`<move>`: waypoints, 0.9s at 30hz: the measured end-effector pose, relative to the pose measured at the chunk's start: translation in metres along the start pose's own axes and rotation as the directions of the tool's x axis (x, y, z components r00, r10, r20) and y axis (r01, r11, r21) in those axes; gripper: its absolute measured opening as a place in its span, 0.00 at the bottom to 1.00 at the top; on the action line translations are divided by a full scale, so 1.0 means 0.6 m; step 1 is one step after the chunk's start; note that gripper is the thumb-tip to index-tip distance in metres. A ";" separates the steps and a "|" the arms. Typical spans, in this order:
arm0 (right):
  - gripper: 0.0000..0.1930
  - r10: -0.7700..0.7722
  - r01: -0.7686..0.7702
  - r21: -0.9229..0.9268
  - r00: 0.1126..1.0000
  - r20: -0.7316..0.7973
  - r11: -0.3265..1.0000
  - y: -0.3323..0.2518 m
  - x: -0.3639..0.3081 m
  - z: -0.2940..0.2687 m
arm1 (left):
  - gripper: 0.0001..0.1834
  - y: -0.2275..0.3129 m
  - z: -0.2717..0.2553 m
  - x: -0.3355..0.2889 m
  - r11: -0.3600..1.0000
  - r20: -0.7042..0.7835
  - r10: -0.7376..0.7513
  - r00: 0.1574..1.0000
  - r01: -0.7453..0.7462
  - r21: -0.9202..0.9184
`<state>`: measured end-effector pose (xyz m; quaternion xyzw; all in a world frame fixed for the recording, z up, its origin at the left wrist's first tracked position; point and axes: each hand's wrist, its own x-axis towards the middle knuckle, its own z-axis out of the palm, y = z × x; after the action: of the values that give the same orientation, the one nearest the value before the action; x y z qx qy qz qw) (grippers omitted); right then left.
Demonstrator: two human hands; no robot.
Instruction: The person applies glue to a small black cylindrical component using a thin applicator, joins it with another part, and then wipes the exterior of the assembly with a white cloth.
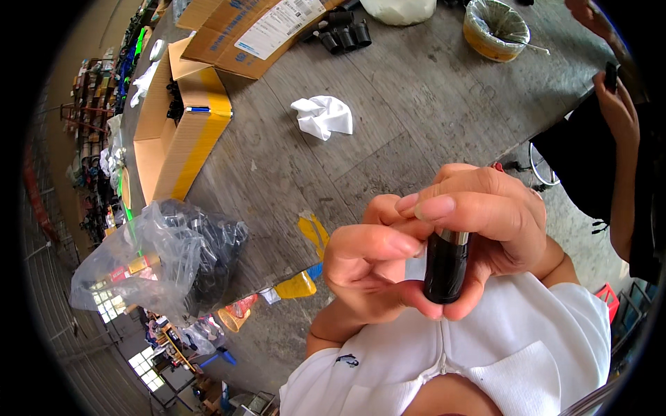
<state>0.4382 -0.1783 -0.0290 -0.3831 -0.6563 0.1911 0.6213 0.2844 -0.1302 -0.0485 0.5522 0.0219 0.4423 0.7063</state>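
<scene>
Close to my chest, both hands grip a small black cylinder with a silvery metal band near its top. My left hand is closed, its thumb pressed near the cylinder's lower end. My right hand curls over the top and down the right side, and its fingers hide the upper end. The fingertips of the two hands meet above the metal band. Beyond the hands, a crumpled white cloth lies on the grey wood-look table.
An open cardboard box with black pieces stands at the left, beside a clear plastic bag of dark items. Farther back are a larger carton, several black caps and a plastic-lined tub. A co-worker's hand holds something dark.
</scene>
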 end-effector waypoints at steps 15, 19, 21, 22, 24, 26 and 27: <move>0.44 -0.142 0.148 0.272 0.989 -0.039 0.951 0.059 0.014 0.039 | 0.45 0.006 -0.009 -0.005 0.979 -0.061 0.029 0.998 -0.016 0.203; 0.45 -0.123 0.127 0.218 0.992 -0.031 0.968 0.054 0.011 0.035 | 0.46 -0.006 -0.007 -0.003 1.000 0.002 0.005 1.000 -0.005 0.004; 0.45 -0.122 0.124 0.174 0.992 -0.020 0.977 0.047 0.013 0.028 | 0.46 -0.009 -0.008 -0.004 0.998 0.020 0.002 1.000 -0.001 -0.061; 0.46 -0.123 0.124 0.159 0.992 -0.012 0.979 0.048 0.012 0.028 | 0.46 -0.011 -0.008 -0.005 0.996 0.022 0.001 1.000 0.000 -0.085; 0.46 -0.120 0.118 0.147 0.993 0.003 0.982 0.053 0.011 0.028 | 0.47 -0.018 -0.009 -0.010 0.992 0.015 0.001 1.000 0.001 -0.127; 0.47 -0.108 0.108 0.154 0.994 -0.006 0.982 0.058 0.008 0.029 | 0.48 -0.016 -0.009 -0.006 0.989 -0.012 0.002 1.000 -0.004 -0.147; 0.47 -0.099 0.101 0.164 0.995 -0.022 0.981 0.063 0.003 0.033 | 0.48 -0.014 -0.007 -0.006 0.991 -0.030 -0.024 0.999 0.019 -0.135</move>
<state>0.4296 -0.1487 -0.0586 -0.2980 -0.6524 0.2106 0.6642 0.2852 -0.1297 -0.0588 0.4960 0.0093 0.4439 0.7462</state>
